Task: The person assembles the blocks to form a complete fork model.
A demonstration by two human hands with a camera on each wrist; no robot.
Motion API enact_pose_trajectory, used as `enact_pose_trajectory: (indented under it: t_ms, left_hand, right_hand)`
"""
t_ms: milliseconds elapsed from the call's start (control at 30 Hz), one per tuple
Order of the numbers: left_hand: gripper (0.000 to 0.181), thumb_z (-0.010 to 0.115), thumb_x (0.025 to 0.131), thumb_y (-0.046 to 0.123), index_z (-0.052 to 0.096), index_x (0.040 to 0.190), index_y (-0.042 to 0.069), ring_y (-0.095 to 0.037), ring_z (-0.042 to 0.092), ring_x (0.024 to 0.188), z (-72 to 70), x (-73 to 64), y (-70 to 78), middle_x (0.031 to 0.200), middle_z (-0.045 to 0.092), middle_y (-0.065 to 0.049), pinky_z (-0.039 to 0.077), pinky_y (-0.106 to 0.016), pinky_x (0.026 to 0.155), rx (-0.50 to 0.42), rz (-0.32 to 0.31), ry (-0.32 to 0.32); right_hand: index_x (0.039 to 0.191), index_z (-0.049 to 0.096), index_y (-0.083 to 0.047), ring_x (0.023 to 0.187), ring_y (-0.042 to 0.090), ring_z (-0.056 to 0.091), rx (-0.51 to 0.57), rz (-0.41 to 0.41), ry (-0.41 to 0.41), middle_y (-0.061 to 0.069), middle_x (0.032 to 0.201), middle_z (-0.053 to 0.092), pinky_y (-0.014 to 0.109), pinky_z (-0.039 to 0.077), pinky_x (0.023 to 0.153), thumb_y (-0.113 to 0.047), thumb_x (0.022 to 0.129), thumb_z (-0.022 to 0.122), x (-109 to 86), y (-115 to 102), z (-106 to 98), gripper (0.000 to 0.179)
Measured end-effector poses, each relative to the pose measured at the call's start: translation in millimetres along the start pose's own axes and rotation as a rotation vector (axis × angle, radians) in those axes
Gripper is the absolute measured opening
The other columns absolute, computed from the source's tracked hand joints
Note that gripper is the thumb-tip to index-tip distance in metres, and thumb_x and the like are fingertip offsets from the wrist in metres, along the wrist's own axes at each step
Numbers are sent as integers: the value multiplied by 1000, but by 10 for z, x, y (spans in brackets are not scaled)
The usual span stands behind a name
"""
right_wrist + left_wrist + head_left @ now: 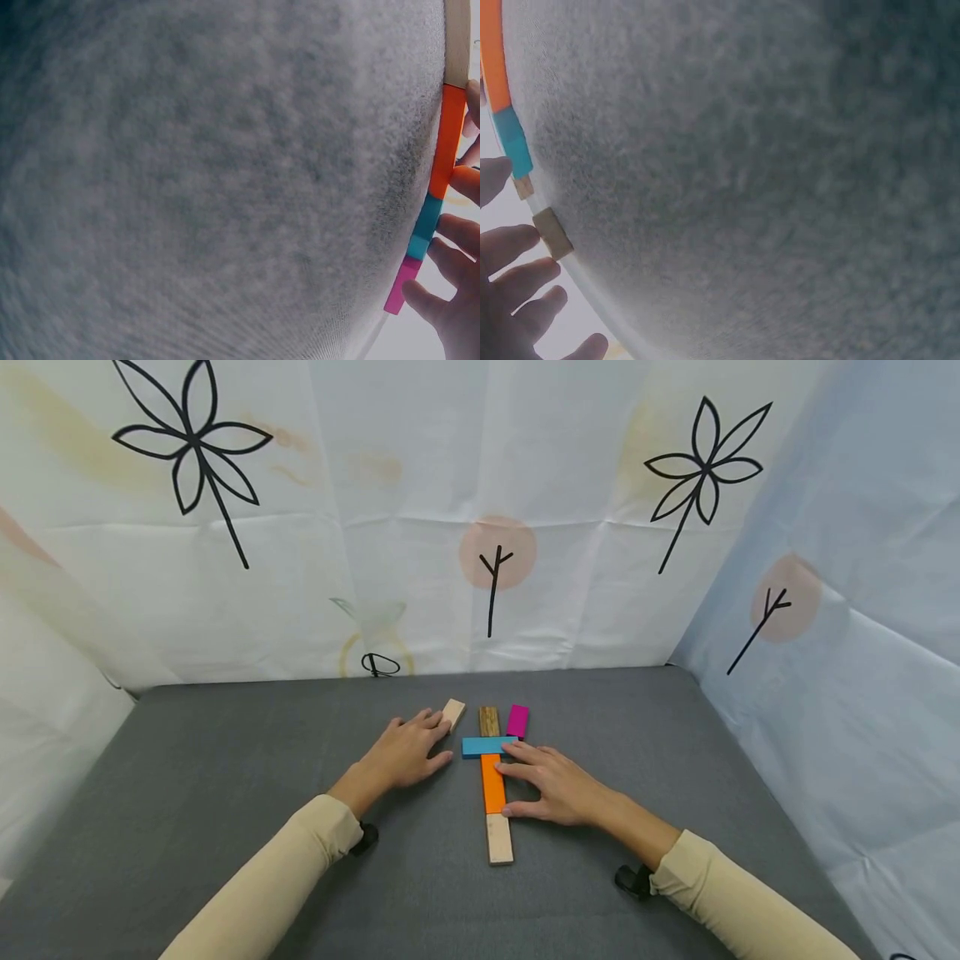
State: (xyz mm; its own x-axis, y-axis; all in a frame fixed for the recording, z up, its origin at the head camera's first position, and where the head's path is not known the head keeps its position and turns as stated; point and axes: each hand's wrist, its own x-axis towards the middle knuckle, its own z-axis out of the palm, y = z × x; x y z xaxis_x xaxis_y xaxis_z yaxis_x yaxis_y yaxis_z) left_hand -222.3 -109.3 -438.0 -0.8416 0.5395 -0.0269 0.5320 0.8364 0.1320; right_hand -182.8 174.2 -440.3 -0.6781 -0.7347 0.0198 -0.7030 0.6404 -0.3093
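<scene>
Flat wooden blocks form a cross-like figure on the grey table. A blue block [478, 747] lies crosswise, with a brown grained block [489, 721] above it. Below it lie an orange block [492, 783] and a plain wooden block [499, 840], end to end. My right hand [558, 787], fingers spread, rests its fingertips on the blue and orange blocks; its thumb is beside the joint with the plain one. My left hand [405, 752] touches a separate tilted light wooden block [454, 712] with outstretched fingers. A magenta block [518, 719] lies right of the brown one.
The grey table [247, 760] runs back to a white cloth wall [420, 593] printed with leaves and small trees. More cloth [862, 693] hangs along the right side. Dark wrist devices sit at both cuffs.
</scene>
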Motion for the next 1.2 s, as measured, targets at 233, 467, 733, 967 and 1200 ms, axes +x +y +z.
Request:
enact_pose_trajectory:
  t_ms: [233,467,733,967,1200]
  left_hand:
    - [45,60,100,33,61,136,7,-35,42,139,-9,-4,60,139,56,-16,40,-59,102,43,27,75]
    - [34,60,99,20,66,129,8,-35,45,136,-13,0,25,131,61,-15,42,-59,99,18,67,117]
    - [35,59,100,21,66,132,9,-37,38,141,-92,19,-151,149,49,-14,38,-61,103,-59,105,38]
    - [47,52,103,30,52,146,9,-36,30,146,-130,-19,-182,156,40,-9,29,-65,108,-97,91,-97]
    - [61,50,102,45,45,150,8,-37,22,149,-111,-57,-111,159,34,-12,26,-66,109,-100,96,-98]
  right_hand:
    - [142,57,-12,145,28,35,-3,-2,2,14,156,40,56,27,113,-54,93,63,5,1,4,65]
    - [143,57,-13,145,28,35,-14,3,-3,13,156,39,56,26,114,-55,93,63,1,-5,-3,65]
    - [143,56,-12,145,29,34,-4,4,-7,14,156,39,57,27,113,-53,93,64,-3,-14,-18,65]
    - [143,56,-13,145,29,34,-2,2,-10,14,157,38,57,27,113,-53,93,64,4,-17,-22,65]
    - [143,56,-12,144,30,36,-9,2,-10,14,156,38,57,30,112,-53,93,64,-11,-15,-23,65]
